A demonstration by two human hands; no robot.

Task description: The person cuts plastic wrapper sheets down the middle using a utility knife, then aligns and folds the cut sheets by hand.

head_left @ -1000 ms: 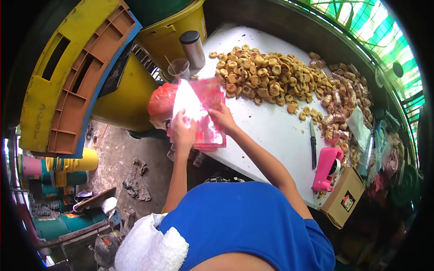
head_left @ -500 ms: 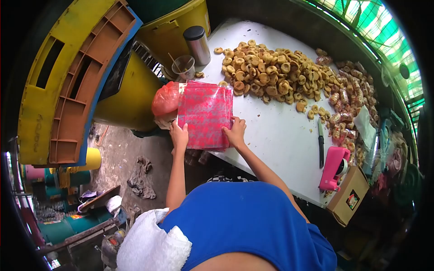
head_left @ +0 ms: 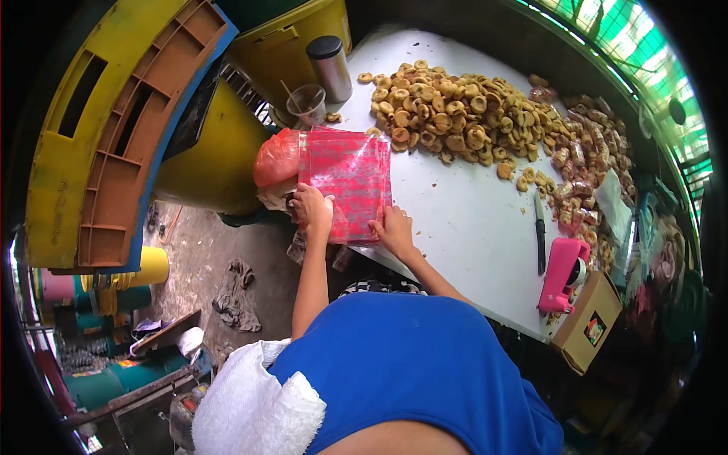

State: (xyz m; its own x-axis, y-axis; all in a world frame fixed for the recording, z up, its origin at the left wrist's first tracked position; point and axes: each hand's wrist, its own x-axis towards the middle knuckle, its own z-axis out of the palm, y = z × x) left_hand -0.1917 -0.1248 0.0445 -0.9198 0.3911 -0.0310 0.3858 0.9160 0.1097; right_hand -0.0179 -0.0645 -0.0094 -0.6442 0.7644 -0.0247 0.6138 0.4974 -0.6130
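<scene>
A stack of red printed plastic bags [head_left: 349, 171] with clear edges lies at the left end of the white table [head_left: 455, 227]. My left hand [head_left: 313, 208] is over the stack's lower left part, its fingers closed on the plastic. Clear film shows beside the thumb. At the lower right edge, my right hand [head_left: 393, 230] grips the stack between thumb and fingers. A knotted orange-red plastic bag [head_left: 277, 158] touches the stack's left side; its contents cannot be made out.
Round brown biscuits [head_left: 462, 110] are heaped behind the stack. Packed bundles [head_left: 588, 144] line the right side. A knife [head_left: 540, 231], a pink tape dispenser [head_left: 561, 277] and a cardboard box [head_left: 588, 322] lie at the right. A tumbler [head_left: 331, 68] and plastic cup [head_left: 307, 105] stand at the back left.
My left hand has moved up and right from the stack's left edge onto its face, and the film there has shifted. My right hand has moved slightly down, still at the right edge.
</scene>
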